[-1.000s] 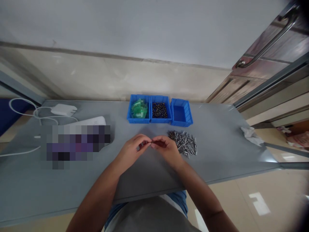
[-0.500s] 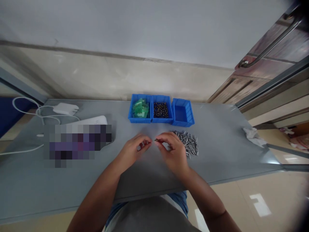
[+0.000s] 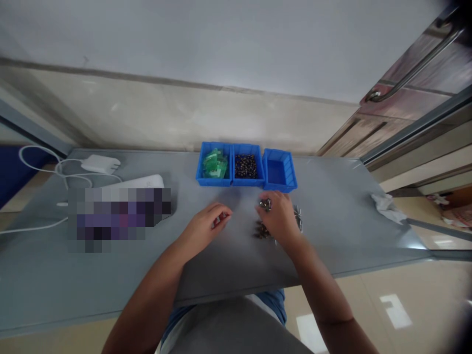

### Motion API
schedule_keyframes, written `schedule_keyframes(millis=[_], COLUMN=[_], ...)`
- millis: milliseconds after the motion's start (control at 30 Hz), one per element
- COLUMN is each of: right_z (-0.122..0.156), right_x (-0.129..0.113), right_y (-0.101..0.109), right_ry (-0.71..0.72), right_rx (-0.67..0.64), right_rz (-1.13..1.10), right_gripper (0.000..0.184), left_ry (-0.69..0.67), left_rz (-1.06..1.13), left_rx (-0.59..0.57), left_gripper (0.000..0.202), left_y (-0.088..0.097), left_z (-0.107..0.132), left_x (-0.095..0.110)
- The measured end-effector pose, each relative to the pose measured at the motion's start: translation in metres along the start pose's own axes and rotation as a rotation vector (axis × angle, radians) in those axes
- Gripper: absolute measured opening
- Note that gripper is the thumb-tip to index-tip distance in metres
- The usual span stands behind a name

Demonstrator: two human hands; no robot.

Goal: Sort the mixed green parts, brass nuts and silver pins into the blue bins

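Note:
My left hand rests on the grey table with its fingers curled in a pinch around a small piece I cannot make out. My right hand lies over the pile of silver metal pins, fingers curled down among them and hiding most of the pile. Behind my hands stand three blue bins in a row: the left bin holds green parts, the middle bin holds small dark beads, the right bin looks bare inside.
A white charger with its cable and a white flat device lie at the left, beside a blurred patch. A crumpled white tissue sits near the table's right edge. A wall runs behind, a door with a metal handle at the right.
My hands were joined at the fingertips in the middle. The right hand has since moved right and away onto the pin pile. The left hand stayed nearly in place.

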State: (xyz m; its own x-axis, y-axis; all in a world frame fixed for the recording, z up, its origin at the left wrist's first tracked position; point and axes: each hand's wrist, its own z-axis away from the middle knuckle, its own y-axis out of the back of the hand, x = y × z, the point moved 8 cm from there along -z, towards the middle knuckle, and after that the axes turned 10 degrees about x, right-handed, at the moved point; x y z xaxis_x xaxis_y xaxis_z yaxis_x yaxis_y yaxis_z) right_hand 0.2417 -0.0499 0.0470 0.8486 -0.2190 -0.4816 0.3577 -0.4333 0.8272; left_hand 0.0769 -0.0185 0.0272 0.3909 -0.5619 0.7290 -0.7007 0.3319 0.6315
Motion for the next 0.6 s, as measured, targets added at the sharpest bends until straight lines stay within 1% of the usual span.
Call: schedule_keyframes(millis=[67,100,167,367,500,600], right_z=[0.011,0.015,0.018,0.015,0.015,0.015], right_x=[0.012,0.016,0.020,0.020,0.022,0.020], right_y=[-0.019,-0.025,-0.032,-0.037,-0.038,-0.035], right_ry=[-0.025,-0.032,-0.031,-0.002,-0.002,0.006], right_rx=[-0.134,-0.174,-0.208,-0.198,-0.159,-0.119], right_rz=[0.117,0.159,0.202,0.160,0.130,0.087], right_gripper=[0.020,0.021,0.022,0.020,0.020,0.024], left_ry=[-0.002,-0.002,0.000,0.010,0.010,0.010], left_rz=[-0.011,-0.013,-0.015,-0.004,-0.004,-0.006], left_rx=[-0.007,-0.012,-0.020,-0.031,-0.034,-0.040], left_gripper=[0.012,0.012,0.012,0.013,0.013,0.014], left_y=[-0.002,-0.002,-0.003,-0.004,-0.004,-0.004], left_z=[0.000,0.000,0.000,0.001,0.001,0.002], left_x=[-0.001,-0.001,-0.002,-0.002,-0.002,-0.002])
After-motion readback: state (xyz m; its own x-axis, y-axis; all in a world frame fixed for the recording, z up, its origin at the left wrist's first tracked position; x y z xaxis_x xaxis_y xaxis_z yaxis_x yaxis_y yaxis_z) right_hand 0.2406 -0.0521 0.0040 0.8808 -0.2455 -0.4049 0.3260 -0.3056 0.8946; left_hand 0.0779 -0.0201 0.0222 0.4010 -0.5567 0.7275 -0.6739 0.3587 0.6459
